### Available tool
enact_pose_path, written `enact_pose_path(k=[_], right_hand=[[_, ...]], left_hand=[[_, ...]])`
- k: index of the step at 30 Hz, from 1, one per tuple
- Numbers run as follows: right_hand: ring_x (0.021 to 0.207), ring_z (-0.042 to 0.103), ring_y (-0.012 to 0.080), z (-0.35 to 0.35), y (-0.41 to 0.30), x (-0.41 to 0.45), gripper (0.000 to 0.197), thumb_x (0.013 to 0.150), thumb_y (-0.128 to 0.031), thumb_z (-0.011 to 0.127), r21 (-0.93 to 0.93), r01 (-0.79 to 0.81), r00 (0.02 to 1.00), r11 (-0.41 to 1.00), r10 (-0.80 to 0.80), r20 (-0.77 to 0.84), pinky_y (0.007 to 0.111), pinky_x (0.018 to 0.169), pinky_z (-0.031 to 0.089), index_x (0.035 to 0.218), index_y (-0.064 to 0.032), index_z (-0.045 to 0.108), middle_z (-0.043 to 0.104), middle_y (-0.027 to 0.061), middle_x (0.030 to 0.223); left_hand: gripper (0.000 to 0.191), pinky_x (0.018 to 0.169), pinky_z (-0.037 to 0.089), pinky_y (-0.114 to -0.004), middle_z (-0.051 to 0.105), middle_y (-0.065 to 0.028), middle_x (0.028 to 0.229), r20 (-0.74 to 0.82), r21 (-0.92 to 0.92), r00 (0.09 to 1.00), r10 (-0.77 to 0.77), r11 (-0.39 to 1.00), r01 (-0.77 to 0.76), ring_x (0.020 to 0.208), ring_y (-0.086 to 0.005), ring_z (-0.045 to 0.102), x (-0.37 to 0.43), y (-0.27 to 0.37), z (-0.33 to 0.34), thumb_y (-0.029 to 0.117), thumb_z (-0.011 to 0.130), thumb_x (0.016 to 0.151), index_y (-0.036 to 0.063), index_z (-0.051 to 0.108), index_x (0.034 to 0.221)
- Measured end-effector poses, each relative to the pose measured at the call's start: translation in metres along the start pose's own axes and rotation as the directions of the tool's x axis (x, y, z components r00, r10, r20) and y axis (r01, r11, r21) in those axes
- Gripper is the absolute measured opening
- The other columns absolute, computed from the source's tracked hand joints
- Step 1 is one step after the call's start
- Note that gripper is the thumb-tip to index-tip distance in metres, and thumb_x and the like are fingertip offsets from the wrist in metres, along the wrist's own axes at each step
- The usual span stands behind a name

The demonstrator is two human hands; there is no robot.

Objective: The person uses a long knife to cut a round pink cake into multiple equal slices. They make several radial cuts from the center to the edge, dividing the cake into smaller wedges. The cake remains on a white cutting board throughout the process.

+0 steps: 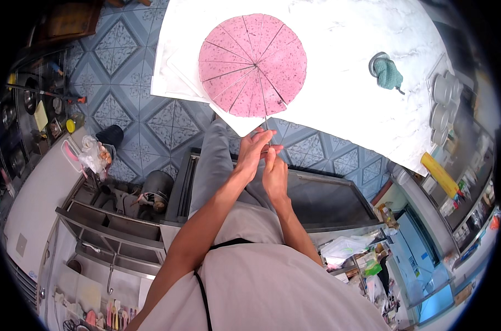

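A round pink, dark-speckled slab (234, 45), which looks like a cake, lies on a white marbled tabletop (337, 82). Cuts run from its centre to the rim, dividing it into several wedges. White sheet corners (242, 127) stick out beneath it at the near edge. A thin dark tool (267, 124), seen edge-on and perhaps a knife, reaches from the slab's near rim to my hands. My right hand (276, 176) grips its near end. Just ahead, my left hand (252, 151) has its fingers around the tool's shaft; part of the tool is hidden by them.
To the right on the table lies a bunched green cloth (389, 73). Round metal pans (442, 89) stand on a wire rack at its far right, near a yellow tube (439, 173). Behind me is a steel-framed unit (329, 200). Patterned tiles (118, 99) cover the floor.
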State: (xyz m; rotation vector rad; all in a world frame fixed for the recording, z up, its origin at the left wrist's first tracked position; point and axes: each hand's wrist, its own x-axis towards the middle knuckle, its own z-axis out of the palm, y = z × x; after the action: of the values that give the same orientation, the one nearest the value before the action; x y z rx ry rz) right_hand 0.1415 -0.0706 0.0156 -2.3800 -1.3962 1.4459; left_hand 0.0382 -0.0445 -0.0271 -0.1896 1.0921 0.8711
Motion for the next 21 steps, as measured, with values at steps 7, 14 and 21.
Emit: enact_pose_path(k=[7,14,21], right_hand=[[0.097,0.066,0.0575,-0.004,-0.009,-0.004,0.058,0.116,-0.041,0.037,-0.007,-0.032,0.999,0.999,0.032,-0.008,0.062,0.082,0.051,0.109,0.0021,0.075,0.071,0.0345,0.1],[0.097,0.066,0.0573,-0.007,-0.011,-0.006,0.06,0.116,-0.042,0.035,0.014,-0.007,1.0,1.0,0.008,-0.024,0.063,0.082,0.05,0.105,0.0016,0.074,0.072,0.0337,0.099],[0.091,0.066,0.0571,0.0,0.008,-0.014,0.061,0.116,-0.043,0.037,0.053,0.023,0.998,0.998,-0.02,-0.057,0.063,0.078,0.048,0.101,0.0045,0.072,0.07,0.0347,0.092]], left_hand=[[0.045,0.097,0.061,-0.043,0.061,-0.0154,0.146,-0.042,-0.049,0.999,-0.01,0.999,0.008,0.124,-0.0285,0.068,-0.004,0.002,0.006,0.033,0.074,0.102,0.0082,0.052,0.132],[0.043,0.12,0.041,-0.049,0.053,-0.0054,0.16,0.103,-0.266,0.994,-0.021,0.963,0.048,0.149,-0.0259,0.047,-0.008,0.013,0.004,0.035,0.064,0.107,0.0116,0.055,0.141],[0.04,0.122,0.036,-0.049,0.052,-0.0022,0.162,0.124,-0.286,0.992,-0.027,0.956,0.062,0.152,-0.0231,0.041,-0.006,0.013,0.006,0.039,0.057,0.109,0.0134,0.057,0.139]])
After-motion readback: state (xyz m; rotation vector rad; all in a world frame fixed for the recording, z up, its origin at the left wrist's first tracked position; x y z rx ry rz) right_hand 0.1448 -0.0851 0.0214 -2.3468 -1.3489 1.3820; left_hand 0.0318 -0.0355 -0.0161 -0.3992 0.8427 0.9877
